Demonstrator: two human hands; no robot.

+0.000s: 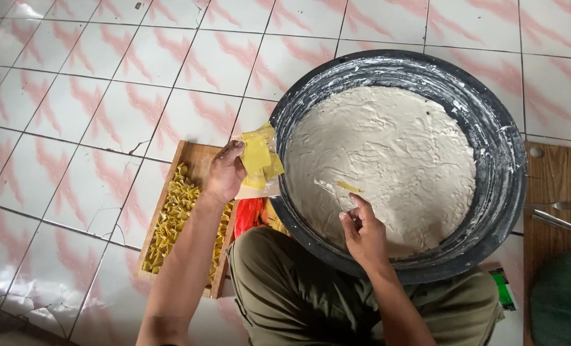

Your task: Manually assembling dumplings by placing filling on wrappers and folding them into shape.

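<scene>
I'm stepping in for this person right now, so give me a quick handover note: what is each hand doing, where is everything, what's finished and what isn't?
Left hand: holds a stack of yellow wrappers at the basin's left rim.
Right hand: grip closed on a small utensil, its tip over the pale filling, with a bit of yellow on it.
Basin: large, black, on the tiled floor in front of the knee, nearly full of filling.
Wooden tray: left of the knee, holding many folded yellow pieces.
Done: a good trayful folded.
Left: most of the filling and the wrappers in hand.
</scene>
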